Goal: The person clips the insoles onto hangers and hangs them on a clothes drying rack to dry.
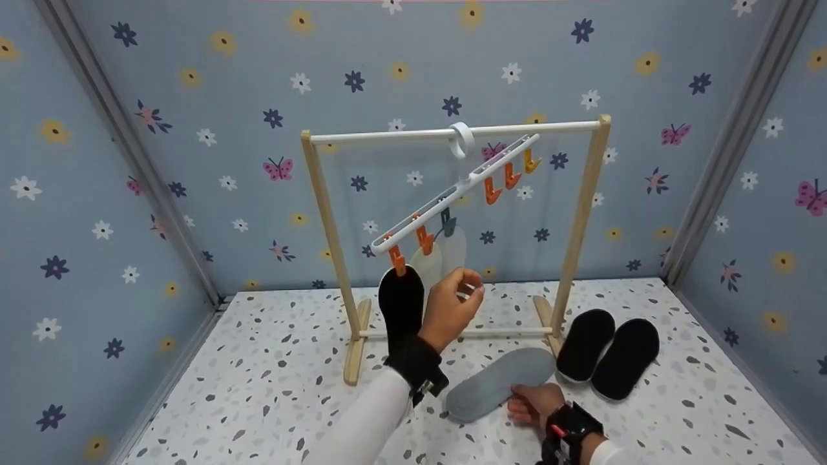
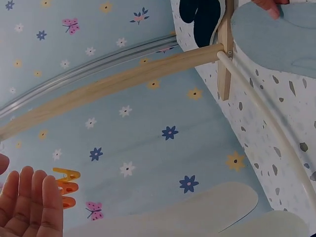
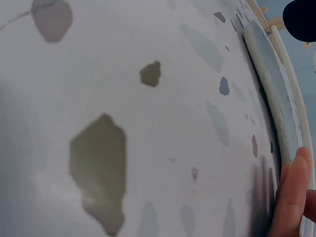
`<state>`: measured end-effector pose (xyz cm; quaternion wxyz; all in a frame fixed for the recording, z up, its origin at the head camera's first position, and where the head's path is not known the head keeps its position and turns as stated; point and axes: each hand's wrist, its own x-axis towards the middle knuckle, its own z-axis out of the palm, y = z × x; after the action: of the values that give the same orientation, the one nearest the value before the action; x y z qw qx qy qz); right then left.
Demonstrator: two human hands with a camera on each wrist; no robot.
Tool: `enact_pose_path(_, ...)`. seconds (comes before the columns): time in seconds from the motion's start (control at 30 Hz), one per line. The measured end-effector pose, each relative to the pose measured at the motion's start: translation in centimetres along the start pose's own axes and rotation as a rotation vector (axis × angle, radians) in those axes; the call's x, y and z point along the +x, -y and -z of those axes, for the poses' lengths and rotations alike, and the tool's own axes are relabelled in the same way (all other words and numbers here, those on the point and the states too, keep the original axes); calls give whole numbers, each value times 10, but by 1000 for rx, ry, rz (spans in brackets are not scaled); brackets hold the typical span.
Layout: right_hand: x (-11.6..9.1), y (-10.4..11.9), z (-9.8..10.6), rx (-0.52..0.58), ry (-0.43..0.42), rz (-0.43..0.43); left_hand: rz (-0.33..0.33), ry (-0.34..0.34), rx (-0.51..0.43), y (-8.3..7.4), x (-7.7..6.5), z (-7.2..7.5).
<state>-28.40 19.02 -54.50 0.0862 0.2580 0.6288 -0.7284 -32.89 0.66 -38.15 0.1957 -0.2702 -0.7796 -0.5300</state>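
My right hand (image 1: 539,403) pinches the near edge of a grey-blue insole (image 1: 497,381) that lies low at the table. In the right wrist view the fingers (image 3: 294,190) are at the edge of this insole (image 3: 274,74). My left hand (image 1: 452,307) is raised beside the hanging insoles and holds nothing; its fingers (image 2: 37,197) look nearly straight in the left wrist view. From a white clip hanger (image 1: 462,185) hang a black insole (image 1: 402,307) on an orange clip (image 1: 397,261) and two pale insoles (image 1: 429,261) behind it.
The hanger hooks over the top bar of a wooden rack (image 1: 585,226). Its right half carries an orange clip (image 1: 492,192), another orange one and a yellow clip (image 1: 532,161). Two black insoles (image 1: 625,358) lie side by side at the right on the speckled table (image 1: 258,387).
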Motion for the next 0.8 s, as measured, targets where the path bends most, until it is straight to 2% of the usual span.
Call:
enact_pose_path(0.2,4,1,-2,-8,-1,1,2,7,31,-5,20,-4)
enact_pose_path(0.4,1,-1,-4,-15,-12,-5,52,-17,32,-11,38,-10)
enact_pose_path(0.6,1,-2,-8,-11,-36,7,108,-48,63,-16,50,-13)
enact_pose_path(0.8,3,-4,-8,25,-69,94,119,-31,56,-16,60,-18)
